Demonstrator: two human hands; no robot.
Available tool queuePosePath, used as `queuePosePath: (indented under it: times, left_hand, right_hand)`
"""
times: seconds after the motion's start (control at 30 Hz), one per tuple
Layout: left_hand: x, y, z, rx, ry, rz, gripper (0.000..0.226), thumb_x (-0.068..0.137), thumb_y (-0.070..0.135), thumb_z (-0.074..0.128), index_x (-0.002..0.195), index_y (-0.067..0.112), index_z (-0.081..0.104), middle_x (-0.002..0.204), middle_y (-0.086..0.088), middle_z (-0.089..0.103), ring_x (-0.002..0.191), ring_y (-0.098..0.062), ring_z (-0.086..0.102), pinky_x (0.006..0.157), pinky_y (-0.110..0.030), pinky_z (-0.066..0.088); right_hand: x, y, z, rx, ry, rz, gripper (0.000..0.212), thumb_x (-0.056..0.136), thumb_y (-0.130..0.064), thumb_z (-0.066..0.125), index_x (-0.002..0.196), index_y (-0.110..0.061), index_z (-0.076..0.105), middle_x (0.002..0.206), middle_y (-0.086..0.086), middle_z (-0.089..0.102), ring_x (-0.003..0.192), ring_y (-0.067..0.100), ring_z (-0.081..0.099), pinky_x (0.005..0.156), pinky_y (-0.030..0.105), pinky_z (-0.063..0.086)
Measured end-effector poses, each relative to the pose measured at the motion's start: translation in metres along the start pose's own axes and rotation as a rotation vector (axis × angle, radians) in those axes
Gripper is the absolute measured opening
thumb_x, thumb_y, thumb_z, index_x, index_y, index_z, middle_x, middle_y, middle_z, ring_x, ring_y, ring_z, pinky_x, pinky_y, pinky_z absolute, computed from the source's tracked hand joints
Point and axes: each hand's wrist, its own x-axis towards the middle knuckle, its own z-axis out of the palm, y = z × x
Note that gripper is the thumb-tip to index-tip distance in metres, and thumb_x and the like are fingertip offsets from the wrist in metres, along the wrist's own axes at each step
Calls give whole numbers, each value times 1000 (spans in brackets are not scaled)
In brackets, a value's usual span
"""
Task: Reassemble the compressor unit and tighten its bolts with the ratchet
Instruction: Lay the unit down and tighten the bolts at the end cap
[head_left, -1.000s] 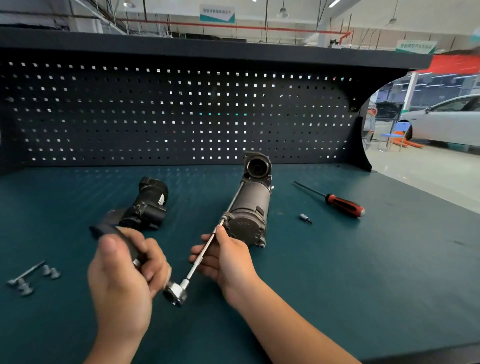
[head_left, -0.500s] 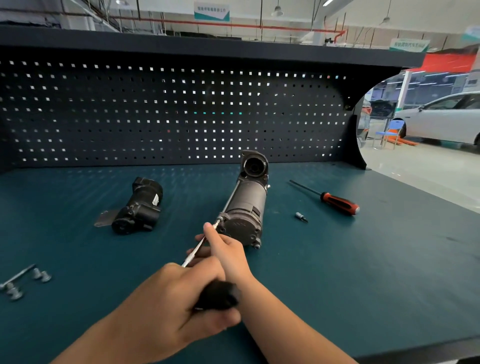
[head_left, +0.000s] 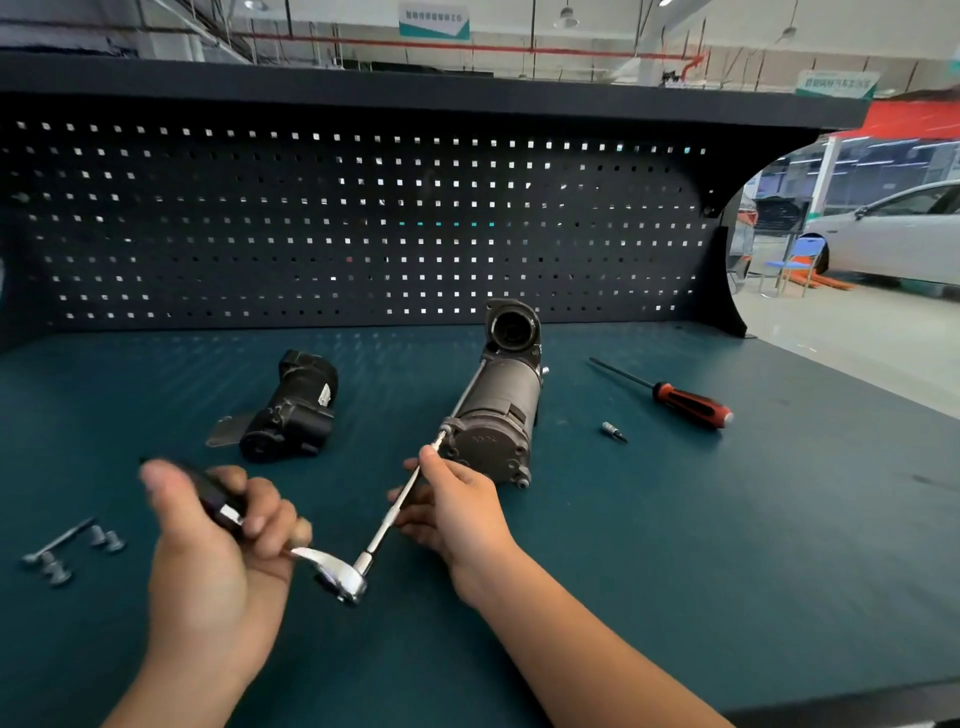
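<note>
The grey compressor cylinder (head_left: 496, 410) lies lengthwise in the middle of the bench, its open end toward the pegboard. A chrome ratchet (head_left: 337, 574) with a long extension bar (head_left: 400, 506) reaches to a bolt at the cylinder's near left corner. My left hand (head_left: 218, 540) grips the ratchet's black handle, which points up and left. My right hand (head_left: 457, 504) pinches the extension bar just short of the cylinder. A separate black compressor part (head_left: 291, 415) with a metal tab lies to the left of the cylinder.
Loose bolts and a long bolt (head_left: 67, 548) lie at the bench's left. A red-handled screwdriver (head_left: 675, 397) and a small socket bit (head_left: 612, 430) lie to the right of the cylinder. The pegboard (head_left: 363, 223) closes the back of the green bench (head_left: 727, 545).
My left hand swung the ratchet handle down toward me half a second ago, and now has swung it back up to the left. My right hand stayed on the extension bar.
</note>
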Motion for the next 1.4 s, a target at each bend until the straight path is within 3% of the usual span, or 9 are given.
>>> queuePosePath:
  times: [0.17, 0.23, 0.5, 0.7, 0.83, 0.93, 1.13, 1.23, 1.4]
  left_hand:
    - [5, 0, 1, -205, 128, -147, 50, 91, 63, 25, 66, 22, 38, 43, 11, 29, 33, -4, 28, 44, -17, 28]
    - [2, 2, 5, -124, 55, -80, 52, 91, 63, 26, 63, 23, 42, 42, 11, 27, 31, -4, 24, 37, -14, 28]
    - [-10, 0, 14, 159, -135, 194, 43, 94, 46, 22, 62, 20, 36, 38, 12, 25, 29, -4, 18, 39, -14, 21]
    - [-18, 1, 17, 321, -309, 312, 29, 74, 50, 37, 58, 26, 42, 40, 13, 30, 31, -5, 22, 41, -13, 26]
    - [-24, -1, 17, 363, -396, 356, 32, 76, 58, 47, 59, 32, 47, 42, 13, 34, 34, -3, 26, 41, -13, 27]
    - [-28, -2, 18, 420, -494, 387, 47, 71, 77, 53, 62, 31, 47, 44, 15, 37, 36, 1, 29, 42, -10, 28]
    - [-28, -4, 16, 594, -734, 488, 40, 83, 69, 46, 74, 30, 45, 51, 17, 38, 42, -1, 30, 47, -11, 27]
    - [-29, 1, 20, 867, -936, 679, 33, 90, 63, 38, 80, 31, 40, 55, 13, 36, 46, 4, 29, 46, -8, 26]
    - [-34, -2, 30, 1150, -1125, 829, 38, 91, 63, 34, 81, 27, 34, 55, 8, 51, 46, -10, 40, 41, -14, 26]
  right_hand:
    - [1, -2, -2, 54, -3, 28, 24, 98, -31, 45, 89, -13, 59, 53, -2, 65, 45, 9, 59, 49, 17, 46]
    - [1, -3, -2, 71, -3, 44, 25, 98, -31, 44, 89, -13, 59, 53, -2, 65, 45, 10, 59, 49, 17, 47]
    - [1, -2, -6, 103, -4, 55, 27, 99, -29, 43, 89, -10, 58, 52, 0, 64, 45, 12, 60, 44, 17, 45]
    - [0, -1, -6, 87, -4, 72, 28, 99, -30, 40, 88, -12, 58, 54, 0, 65, 45, 10, 61, 42, 15, 41]
    - [-2, -1, -5, 85, -10, 76, 29, 100, -31, 39, 90, -12, 58, 55, -1, 66, 48, 10, 62, 44, 16, 42]
    - [-3, -2, -5, 86, -12, 72, 30, 100, -31, 38, 90, -11, 58, 55, -1, 66, 48, 10, 63, 45, 17, 43]
    - [-4, -4, -5, 79, -8, 76, 32, 100, -31, 36, 90, -10, 58, 56, 0, 66, 46, 10, 61, 49, 20, 44]
    - [-1, -4, -4, 146, -7, 106, 34, 100, -31, 36, 87, -8, 58, 54, 2, 65, 45, 14, 61, 56, 26, 45]
    - [3, -8, -4, 265, -28, 165, 37, 100, -27, 36, 80, -4, 57, 50, 7, 63, 41, 17, 61, 40, 16, 44]
